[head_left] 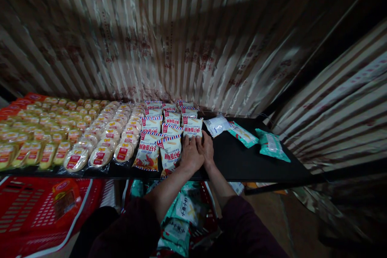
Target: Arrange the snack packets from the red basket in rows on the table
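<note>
My left hand [191, 156] and my right hand [207, 147] are close together at the near end of the third column of snack bags. Between them they grip a white snack bag [192, 126] with red print and a striped edge; it leans against the bags behind it. Part of its lower end is hidden by my fingers. Just left of my left hand stands a matching snack bag [170, 154], and beyond it another snack bag [147, 151] fronts the leftmost column. Right of my hands a pale bag [217, 125] lies flat on the black shelf [232, 161].
Two teal bags [244, 134] [273, 145] lie on the shelf's right part. Rows of round rice crackers [100, 155] and yellow packaged cakes [47, 155] fill its left. Below are a red basket [24, 209] and more teal bags [178, 227]. Striped sheeting [169, 40] hangs behind.
</note>
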Motion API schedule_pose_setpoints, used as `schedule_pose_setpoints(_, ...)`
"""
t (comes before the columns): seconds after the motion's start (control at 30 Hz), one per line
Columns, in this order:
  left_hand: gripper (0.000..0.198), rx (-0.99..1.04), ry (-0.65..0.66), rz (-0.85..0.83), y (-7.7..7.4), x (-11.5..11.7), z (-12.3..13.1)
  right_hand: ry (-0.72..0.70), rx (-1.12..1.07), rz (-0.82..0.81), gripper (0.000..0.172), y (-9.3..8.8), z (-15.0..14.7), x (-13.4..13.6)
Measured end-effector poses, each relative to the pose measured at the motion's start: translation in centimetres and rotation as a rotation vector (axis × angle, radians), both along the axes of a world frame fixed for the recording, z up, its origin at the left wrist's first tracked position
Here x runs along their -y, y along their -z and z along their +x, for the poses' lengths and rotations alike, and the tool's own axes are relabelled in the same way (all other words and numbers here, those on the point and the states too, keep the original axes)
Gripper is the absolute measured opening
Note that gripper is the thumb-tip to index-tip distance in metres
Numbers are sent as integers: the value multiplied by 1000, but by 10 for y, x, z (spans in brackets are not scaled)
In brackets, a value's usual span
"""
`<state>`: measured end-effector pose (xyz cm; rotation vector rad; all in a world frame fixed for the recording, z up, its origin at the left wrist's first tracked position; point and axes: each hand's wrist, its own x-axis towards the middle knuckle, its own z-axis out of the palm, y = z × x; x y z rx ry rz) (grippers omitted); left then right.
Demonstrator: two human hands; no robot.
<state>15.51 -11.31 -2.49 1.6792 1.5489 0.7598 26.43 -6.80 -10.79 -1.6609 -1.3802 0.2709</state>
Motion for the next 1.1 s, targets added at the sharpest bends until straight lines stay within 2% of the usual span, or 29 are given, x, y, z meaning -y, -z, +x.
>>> schedule_pose_setpoints(0.23,45,24,-26,64,8,0,2,-36,26,-8,62,4,3,-7)
schedule_pose_setpoints(0.57,47,16,-35,28,2,1,1,-37,-18,-27,69,-4,-3,-5)
schedule_pose_setpoints(0.7,44,49,-17,64,1,0,0,-50,-66,-54,70,-13,-6,-4)
schedule_pose_setpoints(0.9,53,41,18,16,-4,-1,0,-94,-105,-123,68,-33,-11,-4)
schedule_pose_setpoints(1.1,58,37,25,2,-3,-1,1,-83,-142,-149,68,-33,-8,-9)
